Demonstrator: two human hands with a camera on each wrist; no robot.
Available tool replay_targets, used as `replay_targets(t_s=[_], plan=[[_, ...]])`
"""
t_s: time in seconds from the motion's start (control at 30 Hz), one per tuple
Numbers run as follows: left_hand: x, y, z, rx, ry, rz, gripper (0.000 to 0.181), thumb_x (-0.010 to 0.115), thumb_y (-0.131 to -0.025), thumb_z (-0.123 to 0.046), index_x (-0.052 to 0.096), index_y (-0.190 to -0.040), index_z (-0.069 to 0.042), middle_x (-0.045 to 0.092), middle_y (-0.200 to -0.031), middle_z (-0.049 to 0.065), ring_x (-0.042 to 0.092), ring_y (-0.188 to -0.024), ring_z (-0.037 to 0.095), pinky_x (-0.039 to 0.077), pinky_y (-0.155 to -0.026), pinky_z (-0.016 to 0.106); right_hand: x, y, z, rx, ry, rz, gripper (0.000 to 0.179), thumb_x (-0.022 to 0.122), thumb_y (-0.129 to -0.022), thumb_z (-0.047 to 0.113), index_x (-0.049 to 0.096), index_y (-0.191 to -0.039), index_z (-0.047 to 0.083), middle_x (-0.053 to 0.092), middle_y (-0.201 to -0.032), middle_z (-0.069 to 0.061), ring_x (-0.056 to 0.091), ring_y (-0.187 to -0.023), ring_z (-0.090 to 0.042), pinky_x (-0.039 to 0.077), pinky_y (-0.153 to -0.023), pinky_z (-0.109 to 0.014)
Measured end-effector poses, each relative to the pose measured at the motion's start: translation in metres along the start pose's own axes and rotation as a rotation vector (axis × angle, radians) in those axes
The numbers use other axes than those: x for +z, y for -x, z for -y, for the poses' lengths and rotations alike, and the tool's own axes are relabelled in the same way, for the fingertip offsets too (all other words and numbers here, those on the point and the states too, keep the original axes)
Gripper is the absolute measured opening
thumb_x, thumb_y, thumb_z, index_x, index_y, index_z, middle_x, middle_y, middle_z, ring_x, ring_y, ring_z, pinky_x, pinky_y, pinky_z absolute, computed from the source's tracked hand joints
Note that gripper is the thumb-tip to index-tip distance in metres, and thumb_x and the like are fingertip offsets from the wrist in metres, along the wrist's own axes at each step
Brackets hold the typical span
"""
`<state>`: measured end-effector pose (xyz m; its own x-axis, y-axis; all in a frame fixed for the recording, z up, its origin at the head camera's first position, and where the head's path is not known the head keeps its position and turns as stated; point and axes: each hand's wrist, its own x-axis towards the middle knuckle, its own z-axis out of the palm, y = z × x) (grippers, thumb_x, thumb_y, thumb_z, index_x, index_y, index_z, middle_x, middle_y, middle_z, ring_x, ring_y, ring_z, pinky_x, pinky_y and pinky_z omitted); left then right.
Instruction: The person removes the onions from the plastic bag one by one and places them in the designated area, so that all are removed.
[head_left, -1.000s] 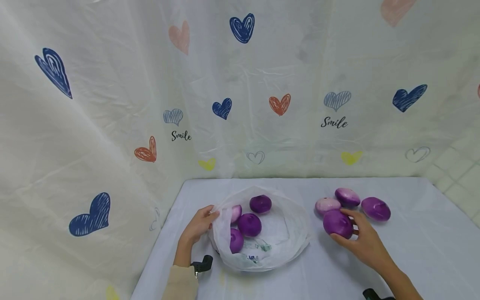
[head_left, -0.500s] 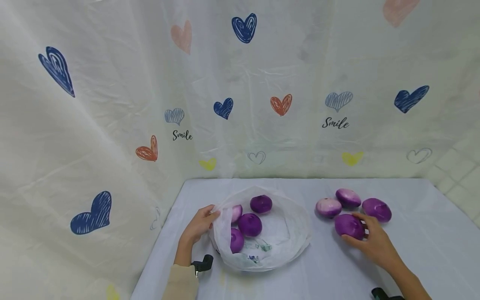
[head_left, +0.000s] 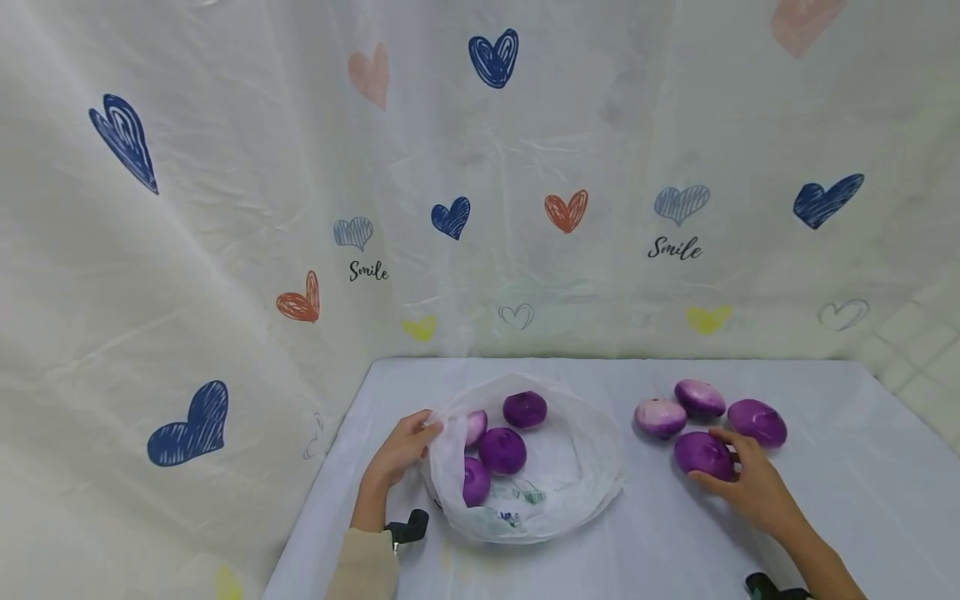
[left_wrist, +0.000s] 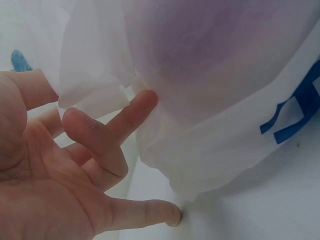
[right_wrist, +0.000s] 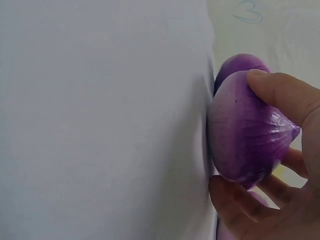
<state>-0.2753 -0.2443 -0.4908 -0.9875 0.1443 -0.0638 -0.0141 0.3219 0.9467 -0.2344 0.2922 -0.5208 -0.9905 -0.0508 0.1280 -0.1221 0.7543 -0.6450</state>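
Observation:
A white plastic bag (head_left: 558,517) lies with its mouth spread wide on the table, several purple onions (head_left: 502,451) inside. At its left rim my left hand (head_left: 401,450) holds the folded edge between thumb and fingers; in the left wrist view the thin plastic (left_wrist: 95,60) passes behind the fingers. To the right, my right hand (head_left: 757,483) grips a purple onion (head_left: 702,455) low at the tabletop, thumb on one side and fingers on the other. The right wrist view has this onion (right_wrist: 245,130) close to or touching the white surface.
Close behind the gripped onion are a pale onion (head_left: 660,417), a two-tone onion (head_left: 699,399) and a dark purple onion (head_left: 757,423). A white cloth covers the table (head_left: 862,517). A curtain (head_left: 615,275) printed with hearts hangs behind its far edge.
My right hand has carried the onion a little to the right and down, away from the pale onion, onto or near the cloth. The left hand keeps its place at the bag rim.

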Motion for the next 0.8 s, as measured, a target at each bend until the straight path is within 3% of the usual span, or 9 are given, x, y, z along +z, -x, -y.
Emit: replay_targets(t_s=[0.17,0.33,0.8], plan=[[0.001,0.0,-0.001,-0.005,0.011,0.0,0.027,0.06,-0.104,-0.022,0.064,-0.125,-0.006,0.048,-0.076,0.001,0.041,-0.063,0.014,0.036,-0.059,0.027,-0.003,-0.005,-0.004,0.037,0.029,0.025,0.095,0.077,-0.09,0.048,0.03,-0.152,-0.007,0.032,-0.148,-0.042,0.05,-0.119,-0.058,0.046,-0.093,-0.07],[0.0,-0.001,0.0,-0.009,0.008,0.007,0.025,0.059,-0.104,-0.022,0.064,-0.124,-0.007,0.047,-0.075,0.0,0.041,-0.062,0.012,0.036,-0.059,0.025,-0.007,-0.01,-0.007,0.016,0.035,0.006,0.093,0.078,-0.09,0.043,0.031,-0.15,-0.009,0.036,-0.145,-0.042,0.053,-0.115,-0.057,0.048,-0.089,-0.067],[0.0,-0.001,0.0,-0.001,0.005,0.01,0.025,0.058,-0.105,-0.023,0.063,-0.122,-0.005,0.046,-0.074,0.0,0.04,-0.061,0.012,0.036,-0.059,0.026,-0.007,-0.019,-0.012,0.025,0.035,0.0,0.093,0.076,-0.092,0.042,0.028,-0.152,-0.011,0.032,-0.147,-0.046,0.048,-0.121,-0.061,0.043,-0.094,-0.071]])
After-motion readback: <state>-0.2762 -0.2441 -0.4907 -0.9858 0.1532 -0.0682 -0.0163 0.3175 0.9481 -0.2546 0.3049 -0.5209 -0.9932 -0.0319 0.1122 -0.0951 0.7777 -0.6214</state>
